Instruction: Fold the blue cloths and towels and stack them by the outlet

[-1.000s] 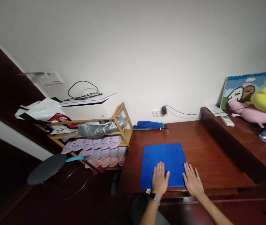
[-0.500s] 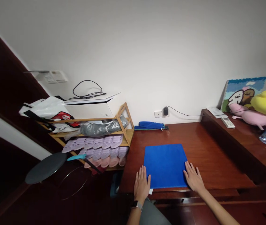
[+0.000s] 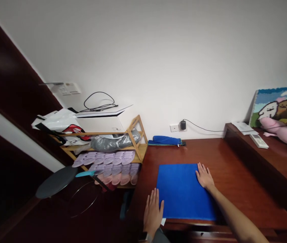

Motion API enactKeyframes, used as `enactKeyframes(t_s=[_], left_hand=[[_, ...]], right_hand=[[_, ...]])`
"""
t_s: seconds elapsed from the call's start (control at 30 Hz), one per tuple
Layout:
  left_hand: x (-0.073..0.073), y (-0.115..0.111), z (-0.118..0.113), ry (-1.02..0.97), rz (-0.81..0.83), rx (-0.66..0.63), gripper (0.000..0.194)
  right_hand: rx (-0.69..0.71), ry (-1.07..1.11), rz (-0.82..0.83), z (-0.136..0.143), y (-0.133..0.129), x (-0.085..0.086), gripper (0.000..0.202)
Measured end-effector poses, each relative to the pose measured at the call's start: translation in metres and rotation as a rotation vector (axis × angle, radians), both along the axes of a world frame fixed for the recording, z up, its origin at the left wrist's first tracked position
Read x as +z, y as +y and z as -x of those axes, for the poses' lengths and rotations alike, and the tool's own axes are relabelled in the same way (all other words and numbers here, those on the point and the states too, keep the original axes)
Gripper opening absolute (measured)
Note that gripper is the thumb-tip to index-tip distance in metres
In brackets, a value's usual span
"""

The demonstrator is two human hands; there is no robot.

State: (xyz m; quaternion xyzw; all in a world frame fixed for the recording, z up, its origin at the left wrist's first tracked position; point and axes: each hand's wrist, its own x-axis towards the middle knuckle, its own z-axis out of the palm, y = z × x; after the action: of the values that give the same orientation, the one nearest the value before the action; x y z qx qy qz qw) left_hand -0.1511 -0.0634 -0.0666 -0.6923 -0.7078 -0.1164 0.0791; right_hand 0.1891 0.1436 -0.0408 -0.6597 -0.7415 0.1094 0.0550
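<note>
A flat blue cloth [image 3: 184, 192], roughly square, lies smooth on the reddish-brown wooden table [image 3: 239, 182]. My left hand [image 3: 153, 211] rests at its near left edge, fingers stretched out and pointing away from me. At the far right corner of the cloth, my right hand [image 3: 204, 175] lies flat with its fingers spread. Neither hand grips anything. A small white tag [image 3: 163, 221] sticks out from the near left corner, beside my left thumb.
Against the wall lies a folded blue cloth bundle [image 3: 165, 140]. A wooden rack [image 3: 141, 153] with slippers [image 3: 118, 157] stands left of the table. On the raised surface at right are a remote control [image 3: 259, 141] and a pink plush toy [image 3: 282, 131]. A round stool [image 3: 56, 182] is at left.
My right hand has slid away from me along the cloth's right edge to its far corner. The left hand stays at the left edge. The view has shifted slightly.
</note>
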Motion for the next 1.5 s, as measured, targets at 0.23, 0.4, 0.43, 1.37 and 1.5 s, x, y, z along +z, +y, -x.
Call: enactKeyframes(t_s=[0.23,0.4,0.43,1.37,1.5], left_hand=[[0.019,0.026,-0.017,0.026,0.014,0.065,0.057],[0.047,0.115,-0.111,-0.098,0.026,-0.24,0.06],[0.048,0.133,-0.133,-0.133,0.041,-0.288,0.061],[0.03,0.173,-0.006,-0.084,0.059,0.021,0.064],[0.044,0.178,-0.079,-0.112,-0.01,-0.163,0.062]], right_hand=[[0.019,0.036,-0.05,-0.003,0.002,-0.017,0.072],[0.006,0.038,-0.047,-0.002,0.002,-0.014,0.071],[0.007,0.034,-0.047,-0.002,0.002,-0.014,0.071],[0.004,0.012,-0.059,-0.004,0.004,-0.018,0.068],[0.002,0.003,-0.057,-0.003,0.004,-0.015,0.067]])
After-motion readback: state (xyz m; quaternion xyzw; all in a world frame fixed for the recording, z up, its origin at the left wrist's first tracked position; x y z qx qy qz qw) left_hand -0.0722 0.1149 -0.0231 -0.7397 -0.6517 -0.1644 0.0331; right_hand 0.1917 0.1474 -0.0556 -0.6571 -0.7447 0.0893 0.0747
